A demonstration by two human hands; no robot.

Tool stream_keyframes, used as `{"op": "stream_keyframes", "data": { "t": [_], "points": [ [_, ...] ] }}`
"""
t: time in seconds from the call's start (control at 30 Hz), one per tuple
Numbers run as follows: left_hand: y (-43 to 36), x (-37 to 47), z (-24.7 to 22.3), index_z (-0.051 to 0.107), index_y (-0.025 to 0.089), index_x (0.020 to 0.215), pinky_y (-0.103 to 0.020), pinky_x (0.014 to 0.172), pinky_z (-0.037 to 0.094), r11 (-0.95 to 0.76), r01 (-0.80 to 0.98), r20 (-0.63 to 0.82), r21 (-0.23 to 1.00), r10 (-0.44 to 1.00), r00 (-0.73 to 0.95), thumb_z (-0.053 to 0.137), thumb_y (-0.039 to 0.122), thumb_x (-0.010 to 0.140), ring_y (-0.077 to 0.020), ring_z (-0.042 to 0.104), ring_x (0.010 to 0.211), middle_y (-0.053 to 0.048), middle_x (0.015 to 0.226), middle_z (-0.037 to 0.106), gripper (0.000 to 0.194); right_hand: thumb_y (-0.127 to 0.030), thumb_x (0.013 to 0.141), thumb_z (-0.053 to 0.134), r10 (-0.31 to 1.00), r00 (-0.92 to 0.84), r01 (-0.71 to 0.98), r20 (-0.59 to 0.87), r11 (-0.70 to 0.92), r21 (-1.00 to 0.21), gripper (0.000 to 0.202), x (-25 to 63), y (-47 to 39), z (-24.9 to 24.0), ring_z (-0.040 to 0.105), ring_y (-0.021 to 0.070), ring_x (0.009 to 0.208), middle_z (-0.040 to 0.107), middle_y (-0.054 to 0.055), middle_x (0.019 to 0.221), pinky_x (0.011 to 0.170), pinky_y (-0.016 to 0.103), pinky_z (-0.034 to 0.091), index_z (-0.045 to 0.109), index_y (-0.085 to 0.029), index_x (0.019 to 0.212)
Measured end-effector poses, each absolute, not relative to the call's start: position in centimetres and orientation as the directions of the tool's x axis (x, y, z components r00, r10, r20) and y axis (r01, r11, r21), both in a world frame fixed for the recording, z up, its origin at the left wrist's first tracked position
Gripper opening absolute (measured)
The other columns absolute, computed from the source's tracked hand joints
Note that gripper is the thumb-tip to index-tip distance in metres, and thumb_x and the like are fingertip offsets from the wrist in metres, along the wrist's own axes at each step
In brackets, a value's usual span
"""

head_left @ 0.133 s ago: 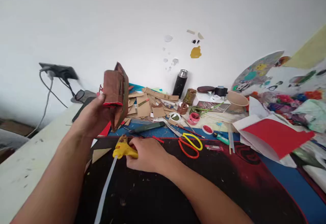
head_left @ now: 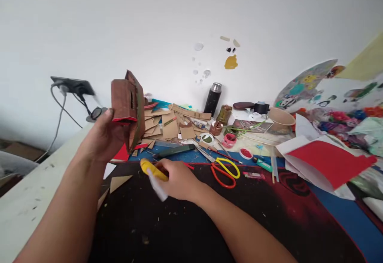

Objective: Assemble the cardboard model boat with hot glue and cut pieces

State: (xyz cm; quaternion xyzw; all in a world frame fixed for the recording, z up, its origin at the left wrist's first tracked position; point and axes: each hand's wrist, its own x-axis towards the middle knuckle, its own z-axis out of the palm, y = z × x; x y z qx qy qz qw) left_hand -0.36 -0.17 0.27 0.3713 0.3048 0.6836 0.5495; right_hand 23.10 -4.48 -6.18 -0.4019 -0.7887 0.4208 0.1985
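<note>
My left hand (head_left: 105,137) is raised at the left, closed around a small brown cardboard house model (head_left: 123,100). The model has a slot in one wall, a red lower edge and a slanted flap along its right side. Lower and to the right, my right hand (head_left: 179,180) grips a yellow hot glue gun (head_left: 151,169) above the black mat (head_left: 167,231). A whitish glue stick (head_left: 157,187), blurred by motion, sticks out of the gun toward me. Gun and model are apart.
Cardboard scraps (head_left: 170,129) are piled behind my hands. Yellow-and-red scissors (head_left: 224,171), a green-handled cutter (head_left: 263,164) and open paint pots (head_left: 229,140) lie to the right. A black thermos (head_left: 213,98) stands by the wall. Red paper (head_left: 332,161) is at far right.
My left hand and the model have shifted slightly left. The glue gun has turned in my right hand, its glue stick swinging from lower left to lower right.
</note>
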Motion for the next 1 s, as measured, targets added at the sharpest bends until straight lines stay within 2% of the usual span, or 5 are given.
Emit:
{"op": "stream_keyframes", "data": {
  "t": [0.13, 0.23, 0.33, 0.53, 1.0],
  "points": [
    [-0.3, -0.3, 0.7, 0.08, 0.015, 0.108, -0.03, 0.08, 0.066, -0.252, -0.56, 0.135, 0.789, 0.961, -0.242, 0.086, 0.045, 0.08, -0.0232, 0.079, 0.085, -0.008, 0.096, 0.087, 0.042, -0.048, 0.092, 0.071, 0.793, -0.608, 0.057, -0.031, 0.004, -0.998, 0.027, 23.4, -3.8, -7.3, 0.06, 0.0153, 0.059, 0.063, -0.004, 0.07, 0.058, 0.027, 0.047, 0.063, -0.023, 0.1],
    [-0.3, -0.4, 0.9, 0.078, 0.017, 0.107, -0.033, 0.084, 0.066, -0.297, -0.616, 0.117, 0.73, 0.942, -0.315, 0.076, 0.04, 0.089, -0.0221, 0.079, 0.084, -0.006, 0.095, 0.087, 0.029, -0.061, 0.087, 0.077, 0.785, -0.619, -0.196, -0.029, -0.19, -0.962, 0.044, 23.4, -3.4, -7.7, 0.053, 0.0124, 0.049, 0.052, -0.009, 0.061, 0.049, 0.025, 0.045, 0.056, -0.024, 0.092],
    [-0.1, -0.9, 0.7, 0.075, 0.015, 0.118, -0.041, 0.092, 0.066, -0.297, -0.618, 0.108, 0.728, 0.94, -0.324, 0.069, 0.046, 0.093, -0.0266, 0.079, 0.095, -0.009, 0.103, 0.086, 0.041, -0.07, 0.083, 0.08, 0.803, -0.593, -0.282, -0.051, -0.267, -0.922, 0.056, 23.3, -3.3, -7.8, 0.051, 0.0107, 0.045, 0.047, -0.009, 0.057, 0.043, 0.022, 0.04, 0.05, -0.023, 0.076],
    [0.4, -1.1, -1.0, 0.072, 0.014, 0.135, -0.035, 0.087, 0.066, -0.14, -0.547, 0.037, 0.826, 0.98, -0.194, 0.063, 0.046, 0.098, -0.0269, 0.08, 0.104, -0.01, 0.114, 0.086, 0.049, -0.079, 0.082, 0.075, 0.841, -0.538, -0.339, -0.052, -0.273, -0.9, 0.061, 23.6, -3.4, -7.4, 0.051, 0.011, 0.04, 0.051, -0.007, 0.053, 0.038, 0.022, 0.038, 0.058, -0.021, 0.076],
    [0.0, 0.5, -3.2, 0.073, 0.024, 0.141, -0.041, 0.085, 0.066, 0.124, -0.359, -0.086, 0.925, 0.989, 0.119, 0.076, 0.059, 0.086, -0.0362, 0.078, 0.112, -0.011, 0.127, 0.082, 0.065, -0.081, 0.093, 0.061, 0.963, -0.245, -0.378, 0.114, 0.014, -0.926, 0.061, 24.7, -3.2, -6.0, 0.051, 0.0121, 0.037, 0.049, -0.006, 0.043, 0.042, 0.024, 0.039, 0.059, -0.021, 0.076]
  ]
}}
